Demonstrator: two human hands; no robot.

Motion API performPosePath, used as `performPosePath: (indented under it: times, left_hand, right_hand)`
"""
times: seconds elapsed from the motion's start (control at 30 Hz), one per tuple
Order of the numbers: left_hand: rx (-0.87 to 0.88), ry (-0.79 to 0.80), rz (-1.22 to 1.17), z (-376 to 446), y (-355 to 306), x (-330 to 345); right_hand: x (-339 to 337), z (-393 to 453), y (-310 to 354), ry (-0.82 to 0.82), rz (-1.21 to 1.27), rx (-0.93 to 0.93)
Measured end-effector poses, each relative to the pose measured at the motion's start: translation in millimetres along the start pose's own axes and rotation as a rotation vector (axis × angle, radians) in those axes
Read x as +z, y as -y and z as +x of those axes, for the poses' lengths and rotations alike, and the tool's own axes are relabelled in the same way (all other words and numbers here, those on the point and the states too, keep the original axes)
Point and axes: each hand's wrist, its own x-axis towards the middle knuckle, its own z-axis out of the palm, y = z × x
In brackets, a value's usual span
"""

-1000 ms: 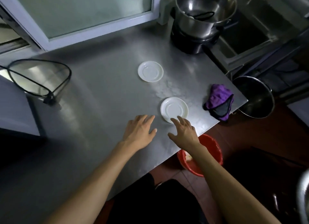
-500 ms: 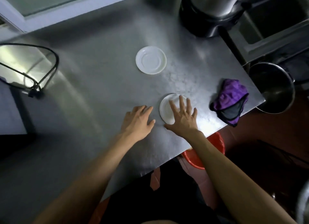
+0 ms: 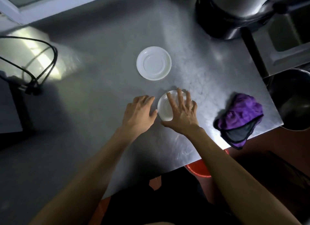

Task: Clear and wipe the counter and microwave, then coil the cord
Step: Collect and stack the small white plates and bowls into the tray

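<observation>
The right hand (image 3: pixel 180 114) lies spread-fingered on the near saucer (image 3: pixel 165 109), no grip closed; likely light, brittle, slick; lift by its rim.

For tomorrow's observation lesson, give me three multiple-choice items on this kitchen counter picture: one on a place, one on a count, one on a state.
1. Where does the purple cloth lie?
A. near the counter's right corner
B. on the far saucer
C. beside the black cord

2. How many white saucers are on the steel counter?
A. one
B. two
C. four

3. What is the right hand doing?
A. wringing the cloth
B. resting spread on the near saucer
C. lifting the cord

Answers:
1 A, it sits by the right corner, apart from the far saucer and the black cord.
2 B, a far and a near one.
3 B, its fingers cover that saucer; the left hand lies beside it.
</observation>
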Motion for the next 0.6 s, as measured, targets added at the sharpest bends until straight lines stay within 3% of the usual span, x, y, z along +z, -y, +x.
performPosePath:
  times: [0.33,0.6]
  left_hand:
    - [-0.027,-0.087,0.037,78.1,-10.4,-16.8]
    - [-0.114,-0.065,0.088,143.7,-13.8,-11.7]
  right_hand:
    - [-21.5,34.9,-29.6,-0.019,0.079,0.064]
    - [-26.0,53.0,-42.5,-0.071,0.143,0.144]
